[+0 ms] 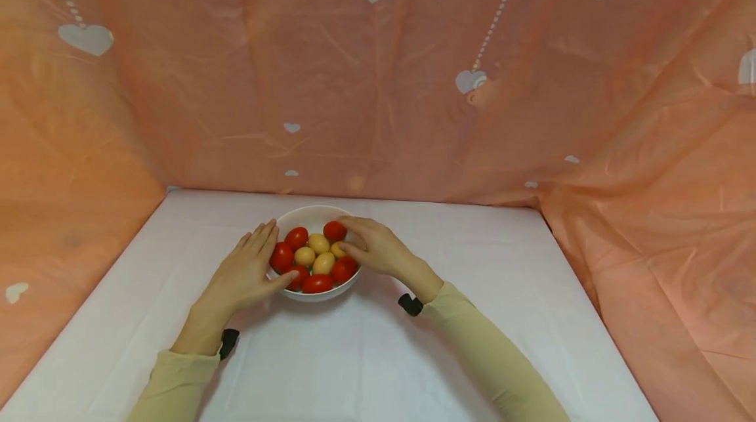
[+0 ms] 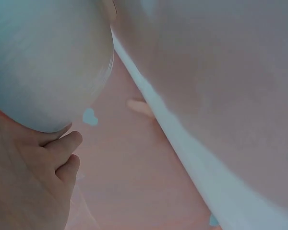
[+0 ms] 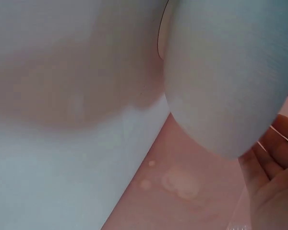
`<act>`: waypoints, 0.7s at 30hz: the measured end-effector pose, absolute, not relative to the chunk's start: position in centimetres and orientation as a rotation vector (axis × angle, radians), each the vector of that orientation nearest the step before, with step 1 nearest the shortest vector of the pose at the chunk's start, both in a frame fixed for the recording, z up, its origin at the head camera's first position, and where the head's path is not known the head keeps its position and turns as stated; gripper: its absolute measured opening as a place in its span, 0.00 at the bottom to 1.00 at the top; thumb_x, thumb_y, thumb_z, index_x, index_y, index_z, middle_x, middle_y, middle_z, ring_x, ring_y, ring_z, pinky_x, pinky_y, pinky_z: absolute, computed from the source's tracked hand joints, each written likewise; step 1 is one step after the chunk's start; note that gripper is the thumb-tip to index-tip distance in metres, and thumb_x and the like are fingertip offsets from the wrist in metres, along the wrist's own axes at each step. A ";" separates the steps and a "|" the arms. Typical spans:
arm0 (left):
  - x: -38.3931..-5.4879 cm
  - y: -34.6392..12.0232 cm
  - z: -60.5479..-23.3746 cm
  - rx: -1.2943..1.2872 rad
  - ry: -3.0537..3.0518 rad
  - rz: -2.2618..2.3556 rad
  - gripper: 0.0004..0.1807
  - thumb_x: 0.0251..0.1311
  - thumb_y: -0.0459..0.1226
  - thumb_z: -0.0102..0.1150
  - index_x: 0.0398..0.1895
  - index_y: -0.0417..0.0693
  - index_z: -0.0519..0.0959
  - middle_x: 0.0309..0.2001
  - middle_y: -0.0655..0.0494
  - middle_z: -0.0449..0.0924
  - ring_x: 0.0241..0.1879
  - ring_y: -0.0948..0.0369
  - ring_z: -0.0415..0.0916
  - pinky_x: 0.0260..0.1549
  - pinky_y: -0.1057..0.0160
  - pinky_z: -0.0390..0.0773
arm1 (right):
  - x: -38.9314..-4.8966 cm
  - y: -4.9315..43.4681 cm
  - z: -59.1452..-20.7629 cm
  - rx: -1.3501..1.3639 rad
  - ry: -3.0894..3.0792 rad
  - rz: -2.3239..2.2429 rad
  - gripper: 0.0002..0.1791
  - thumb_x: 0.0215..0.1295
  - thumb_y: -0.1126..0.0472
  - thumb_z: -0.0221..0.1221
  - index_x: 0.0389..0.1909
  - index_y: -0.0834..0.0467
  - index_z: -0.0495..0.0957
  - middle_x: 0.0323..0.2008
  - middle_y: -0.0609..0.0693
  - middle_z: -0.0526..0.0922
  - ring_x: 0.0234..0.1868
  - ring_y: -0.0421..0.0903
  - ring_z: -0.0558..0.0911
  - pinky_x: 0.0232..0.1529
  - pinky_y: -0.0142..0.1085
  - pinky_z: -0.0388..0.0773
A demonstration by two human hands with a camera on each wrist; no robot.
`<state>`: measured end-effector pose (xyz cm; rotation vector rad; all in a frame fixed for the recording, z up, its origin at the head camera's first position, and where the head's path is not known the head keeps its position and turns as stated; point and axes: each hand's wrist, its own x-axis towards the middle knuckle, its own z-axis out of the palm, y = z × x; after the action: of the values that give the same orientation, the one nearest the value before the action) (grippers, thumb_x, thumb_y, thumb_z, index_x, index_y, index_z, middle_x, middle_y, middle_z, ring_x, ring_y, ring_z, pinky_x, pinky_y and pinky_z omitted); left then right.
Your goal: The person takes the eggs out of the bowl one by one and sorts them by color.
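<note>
A white bowl [image 1: 311, 215] on the table holds several red tomatoes [image 1: 317, 283] and small, smooth yellow oval pieces [image 1: 319, 243]. My left hand [image 1: 245, 271] lies along its left rim, fingers straight and together, thumb reaching over the near-left tomato. From the right, my right hand [image 1: 378, 245] reaches over the rim. Its fingertips are at the far-right tomato [image 1: 335, 231], and its thumb overlaps a yellow piece. The left wrist view shows the bowl's outer wall [image 2: 48, 62] beside the left fingers. In the right wrist view, the right fingertips are hidden behind the bowl's rim.
A white cloth covers the table [image 1: 472, 343]. An orange-pink curtain [image 1: 378, 81] with pale hearts closes off the back and both sides. Each wrist wears a small black device, seen by the left sleeve [image 1: 177, 382] and the right sleeve [image 1: 490, 350].
</note>
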<state>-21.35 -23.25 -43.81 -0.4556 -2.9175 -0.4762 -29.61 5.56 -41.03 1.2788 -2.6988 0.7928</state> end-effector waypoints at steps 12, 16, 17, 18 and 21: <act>-21.4 -23.1 -44.1 -0.476 -2.888 -0.485 0.53 0.65 0.57 0.63 0.77 0.24 0.56 0.80 0.30 0.52 0.79 0.36 0.50 0.77 0.36 0.51 | -31.1 3.1 -41.4 1.320 -2.752 0.571 0.24 0.74 0.58 0.62 0.67 0.61 0.78 0.68 0.56 0.78 0.70 0.54 0.74 0.75 0.44 0.68; -21.3 -23.2 -44.1 -0.476 -2.889 -0.492 0.53 0.66 0.57 0.63 0.77 0.24 0.56 0.80 0.30 0.51 0.79 0.36 0.49 0.77 0.37 0.51 | -31.5 2.6 -41.3 1.336 -2.742 0.481 0.22 0.73 0.61 0.63 0.65 0.61 0.80 0.67 0.55 0.79 0.66 0.55 0.77 0.71 0.42 0.72; -21.3 -23.2 -44.1 -0.475 -2.890 -0.494 0.53 0.66 0.57 0.63 0.77 0.24 0.56 0.80 0.30 0.51 0.79 0.36 0.49 0.77 0.37 0.51 | -31.6 2.5 -41.2 1.337 -2.739 0.473 0.22 0.72 0.62 0.63 0.65 0.61 0.80 0.66 0.55 0.80 0.64 0.55 0.77 0.70 0.41 0.73; -21.3 -23.2 -44.1 -0.475 -2.891 -0.494 0.53 0.66 0.57 0.63 0.77 0.24 0.56 0.80 0.30 0.51 0.79 0.36 0.49 0.77 0.37 0.51 | -31.8 2.4 -41.2 1.337 -2.737 0.468 0.22 0.72 0.63 0.64 0.64 0.61 0.81 0.66 0.55 0.80 0.63 0.55 0.77 0.69 0.40 0.74; -21.4 -23.2 -44.1 -0.477 -2.890 -0.497 0.53 0.66 0.57 0.63 0.77 0.24 0.56 0.80 0.30 0.51 0.79 0.36 0.49 0.77 0.37 0.51 | -32.2 2.2 -41.3 1.325 -2.746 0.456 0.22 0.70 0.65 0.65 0.64 0.60 0.81 0.64 0.54 0.82 0.59 0.54 0.77 0.65 0.38 0.75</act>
<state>-21.37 -23.18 -44.12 -0.4769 -2.8900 -0.4966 -32.19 2.18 -41.30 1.3250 -2.7465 0.4563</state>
